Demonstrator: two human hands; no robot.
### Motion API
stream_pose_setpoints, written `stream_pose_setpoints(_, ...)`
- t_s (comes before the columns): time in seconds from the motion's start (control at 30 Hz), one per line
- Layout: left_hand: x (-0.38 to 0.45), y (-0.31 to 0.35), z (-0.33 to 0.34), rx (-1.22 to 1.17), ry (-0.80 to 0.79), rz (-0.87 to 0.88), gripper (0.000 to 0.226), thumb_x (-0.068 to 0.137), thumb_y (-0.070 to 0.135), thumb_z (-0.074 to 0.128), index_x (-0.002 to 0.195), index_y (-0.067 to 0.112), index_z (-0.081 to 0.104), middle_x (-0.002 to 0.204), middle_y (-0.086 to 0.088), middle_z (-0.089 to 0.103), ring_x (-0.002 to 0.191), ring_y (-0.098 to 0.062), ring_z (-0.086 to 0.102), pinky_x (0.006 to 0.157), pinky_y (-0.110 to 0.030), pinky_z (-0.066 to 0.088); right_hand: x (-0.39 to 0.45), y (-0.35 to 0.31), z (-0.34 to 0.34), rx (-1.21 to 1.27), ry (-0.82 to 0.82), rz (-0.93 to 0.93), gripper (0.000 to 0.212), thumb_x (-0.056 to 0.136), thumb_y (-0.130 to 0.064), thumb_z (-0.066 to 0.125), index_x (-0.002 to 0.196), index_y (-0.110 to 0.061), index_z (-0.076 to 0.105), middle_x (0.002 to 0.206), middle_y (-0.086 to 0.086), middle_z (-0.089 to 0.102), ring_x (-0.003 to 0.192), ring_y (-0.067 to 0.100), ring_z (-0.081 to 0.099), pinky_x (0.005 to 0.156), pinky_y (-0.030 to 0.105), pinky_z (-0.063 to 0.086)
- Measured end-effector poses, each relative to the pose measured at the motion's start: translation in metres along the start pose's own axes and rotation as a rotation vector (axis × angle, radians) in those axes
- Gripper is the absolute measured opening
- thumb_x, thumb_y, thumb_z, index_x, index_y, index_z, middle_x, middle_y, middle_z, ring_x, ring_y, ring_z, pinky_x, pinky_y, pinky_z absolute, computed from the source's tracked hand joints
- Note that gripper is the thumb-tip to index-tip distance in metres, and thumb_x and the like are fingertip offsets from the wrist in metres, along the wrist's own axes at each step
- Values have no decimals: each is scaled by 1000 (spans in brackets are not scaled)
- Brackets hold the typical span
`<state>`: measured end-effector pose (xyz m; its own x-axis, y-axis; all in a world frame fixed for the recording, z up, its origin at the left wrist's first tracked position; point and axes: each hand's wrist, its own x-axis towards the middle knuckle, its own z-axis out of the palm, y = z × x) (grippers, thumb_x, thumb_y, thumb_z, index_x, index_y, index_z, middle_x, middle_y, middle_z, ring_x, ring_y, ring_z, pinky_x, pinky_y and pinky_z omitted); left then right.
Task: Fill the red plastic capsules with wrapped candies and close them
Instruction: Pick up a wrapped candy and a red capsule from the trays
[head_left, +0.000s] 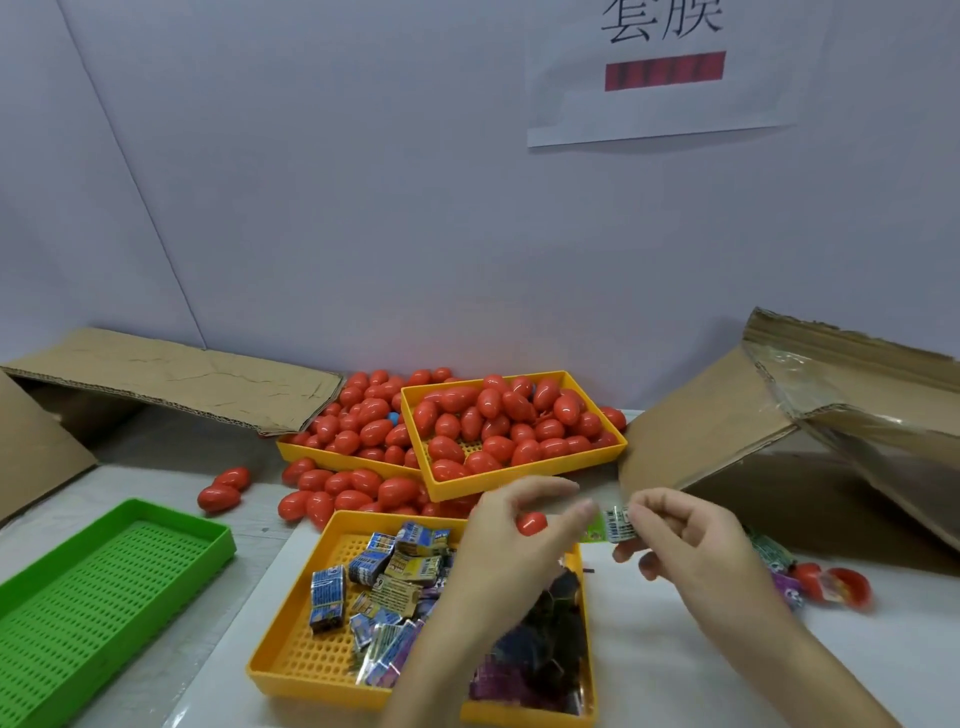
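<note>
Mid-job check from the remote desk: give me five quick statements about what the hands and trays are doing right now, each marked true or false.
1. The left hand holds a red capsule. True.
2. The right hand is empty. False: it pinches a wrapped candy.
3. The green tray is full of capsules. False: no capsules show in it.
4. The near yellow tray holds wrapped candies. True.
5. The far yellow tray holds only candies. False: it holds red capsules.

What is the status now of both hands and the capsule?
Left hand holds small red plastic capsule. Right hand pinches silver wrapped candy. Nothing between them.
</note>
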<state>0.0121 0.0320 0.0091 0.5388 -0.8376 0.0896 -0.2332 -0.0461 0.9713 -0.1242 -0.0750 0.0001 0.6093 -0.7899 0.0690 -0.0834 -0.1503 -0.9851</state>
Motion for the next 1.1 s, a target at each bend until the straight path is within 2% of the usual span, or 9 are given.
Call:
stream_pose_setpoints(0.1, -5, -1, 24, 263, -95, 83, 24, 80, 54, 72, 98, 38, 71, 90, 20, 68, 80, -1, 61, 67, -17, 48, -9, 5, -13, 85, -23, 11, 16, 95, -13, 55, 89, -8, 70, 70, 9, 69, 65, 14, 65, 54, 24, 51)
stream_pose_setpoints(0.13, -7, 1, 29, 255, -102, 105, 12, 84, 48, 72, 88, 37, 72, 79, 19, 66, 72, 1, 58, 61, -15, 43, -11, 6, -15, 112, -19, 8, 17, 96, -11, 55, 88, -6, 69, 70, 10, 68, 64, 15, 64, 53, 23, 50)
stream_pose_setpoints(0.2, -8, 1, 34, 186, -107, 115, 15, 86, 41, 72, 74, 33, 71, 62, 15, 59, 59, -1, 50, 52, -15, 36, -13, 8, -17, 153, -3, 3, 16, 96, -9, 54, 89, -3, 68, 70, 12, 68, 65, 16, 63, 53, 24, 49)
stream_pose_setpoints(0.37, -8, 3, 36, 20, -77, 69, 19, 84, 35, 76, 69, 23, 72, 52, 10, 49, 49, -4, 39, 46, -16, 30, -15, 9, -18, 375, -10, 70, 21, 91, -21, 56, 96, -5, 70, 73, 14, 68, 66, 19, 63, 50, 26, 46)
stream_pose_setpoints(0.53, -10, 6, 36, 38, -108, 63, 18, 79, 42, 77, 73, 25, 76, 59, 1, 57, 55, -4, 44, 50, -17, 34, -21, 9, -20, 276, -43, 45, 37, 63, -49, 70, 91, -25, 78, 80, 9, 72, 72, 14, 65, 62, 28, 53)
stream_pose_setpoints(0.73, -9, 5, 36, 79, -65, 52, 33, 69, 61, 73, 87, 33, 76, 75, 10, 70, 66, -9, 60, 61, -13, 48, -21, 8, -23, 209, -21, 15, 27, 67, -44, 68, 84, -26, 78, 74, 9, 71, 68, 13, 64, 60, 27, 53)
stream_pose_setpoints(0.87, -7, 3, 33, 102, -23, 68, 11, 81, 45, 73, 78, 35, 76, 80, 17, 71, 80, 0, 65, 64, -12, 50, -20, 9, -25, 147, -62, 4, 29, 68, -48, 67, 85, -27, 78, 71, 7, 70, 66, 14, 63, 62, 27, 53)
stream_pose_setpoints(0.97, -7, 2, 35, 53, 7, 47, 6, 84, 37, 74, 78, 36, 76, 71, 16, 69, 67, 1, 62, 55, -13, 45, -20, 11, -21, 176, -46, 14, 26, 69, -47, 64, 85, -30, 77, 71, 6, 70, 67, 13, 66, 60, 25, 54)
stream_pose_setpoints(1.1, -7, 3, 36, -110, 94, 3, 9, 84, 35, 73, 76, 31, 77, 57, 11, 62, 53, -4, 54, 51, -17, 42, -18, 12, -19, 334, -12, 119, 34, 73, -38, 63, 89, -11, 76, 75, 13, 70, 69, 21, 69, 55, 27, 51)
